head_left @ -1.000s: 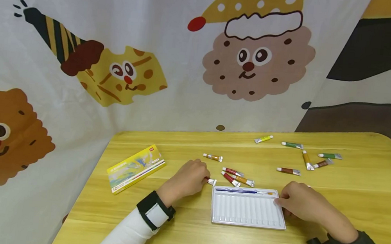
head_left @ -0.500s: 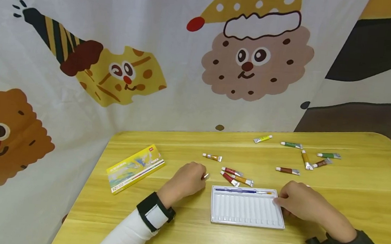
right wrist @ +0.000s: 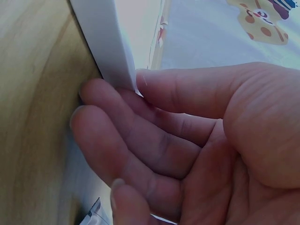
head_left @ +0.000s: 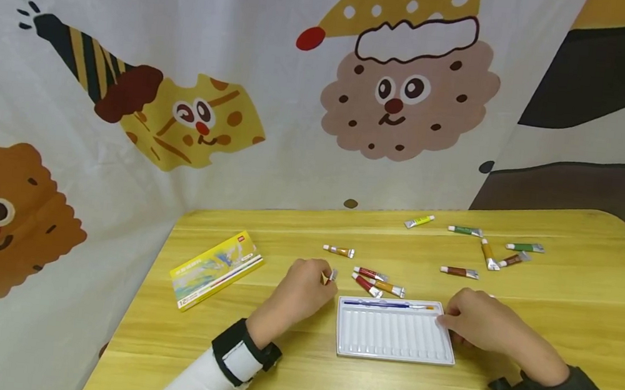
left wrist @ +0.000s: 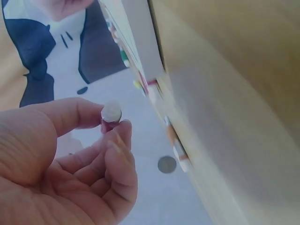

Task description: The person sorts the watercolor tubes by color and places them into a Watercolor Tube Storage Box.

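Observation:
My left hand [head_left: 303, 288] is just left of the white plastic tray [head_left: 396, 336]. Between its thumb and fingers it pinches a small paint tube [left wrist: 111, 113] with a white cap and a dark red body; the rest is mostly hidden by the fingers. My right hand [head_left: 478, 321] holds the tray's right edge, thumb on top and fingers at the side, as the right wrist view shows at the tray's corner [right wrist: 115, 51]. A blue-handled paintbrush [head_left: 383, 305] lies in the tray's upper groove. The narrow slots below it hold nothing.
Behind the tray lie two red tubes [head_left: 367, 285] and an ochre one [head_left: 388, 288]. Another ochre tube [head_left: 338, 251] is farther left. Several brown, green and yellow tubes [head_left: 459, 272] lie at the back right. A yellow paint box [head_left: 215, 270] is at the left. A printed cloth [head_left: 285, 180] hangs behind.
My left hand has lifted the red paint tube off the table beside the tray and turned it, drawing back slightly. The right hand stays on the tray's edge.

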A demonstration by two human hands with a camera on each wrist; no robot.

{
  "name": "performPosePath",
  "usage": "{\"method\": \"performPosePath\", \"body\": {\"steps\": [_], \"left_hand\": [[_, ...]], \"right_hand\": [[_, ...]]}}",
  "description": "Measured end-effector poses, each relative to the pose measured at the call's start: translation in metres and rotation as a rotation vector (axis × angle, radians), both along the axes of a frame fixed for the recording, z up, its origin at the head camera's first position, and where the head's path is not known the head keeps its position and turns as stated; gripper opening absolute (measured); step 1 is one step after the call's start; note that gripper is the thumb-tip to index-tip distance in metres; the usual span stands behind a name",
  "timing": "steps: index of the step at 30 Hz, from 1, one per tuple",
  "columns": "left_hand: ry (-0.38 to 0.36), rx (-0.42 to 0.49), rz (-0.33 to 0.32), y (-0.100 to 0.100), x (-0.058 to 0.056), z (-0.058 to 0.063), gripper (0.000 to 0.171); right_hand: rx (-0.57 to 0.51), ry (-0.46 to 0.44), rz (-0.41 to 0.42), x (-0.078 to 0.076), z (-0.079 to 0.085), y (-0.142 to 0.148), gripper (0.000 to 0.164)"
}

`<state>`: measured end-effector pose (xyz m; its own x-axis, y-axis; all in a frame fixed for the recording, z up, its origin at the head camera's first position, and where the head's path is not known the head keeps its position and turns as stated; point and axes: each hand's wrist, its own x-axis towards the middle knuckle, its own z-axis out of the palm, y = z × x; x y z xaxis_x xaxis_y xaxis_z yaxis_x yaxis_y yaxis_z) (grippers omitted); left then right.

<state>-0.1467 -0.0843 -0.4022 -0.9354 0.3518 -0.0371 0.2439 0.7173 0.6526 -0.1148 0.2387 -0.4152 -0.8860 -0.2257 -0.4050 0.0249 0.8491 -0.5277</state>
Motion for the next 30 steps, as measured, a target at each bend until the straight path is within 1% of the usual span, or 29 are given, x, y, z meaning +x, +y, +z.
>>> {"method": "performPosePath", "body": {"steps": [4,9,11,15,18,20,23,30], "left_hand": [[-0.017,0.027,0.01,0.006,0.008,0.002,0.007],[-0.003,0.035,0.013,0.014,0.013,0.001,0.008],[-0.025,0.042,0.017,0.015,0.015,0.0,0.011],[-0.162,0.105,0.035,0.018,0.021,0.0,0.03],[-0.253,0.146,0.047,0.02,0.025,0.001,0.037],[-0.276,0.145,0.047,0.021,0.027,0.001,0.036],[-0.293,0.115,0.04,0.022,0.028,-0.001,0.036],[-0.305,0.034,0.024,0.025,0.031,-0.005,0.041]], "right_hand": [[-0.005,0.004,0.0,0.001,-0.001,0.0,0.026],[-0.011,0.006,-0.001,0.001,-0.001,0.001,0.027],[-0.012,0.008,0.001,0.001,-0.002,0.001,0.027],[-0.009,0.009,0.002,0.001,-0.001,0.001,0.027],[-0.004,0.012,0.005,0.001,0.001,0.001,0.027],[-0.001,0.015,0.006,0.0,0.002,0.001,0.027],[-0.002,0.013,0.005,0.0,0.002,0.001,0.028],[-0.008,-0.003,-0.002,0.0,0.001,0.0,0.026]]}}
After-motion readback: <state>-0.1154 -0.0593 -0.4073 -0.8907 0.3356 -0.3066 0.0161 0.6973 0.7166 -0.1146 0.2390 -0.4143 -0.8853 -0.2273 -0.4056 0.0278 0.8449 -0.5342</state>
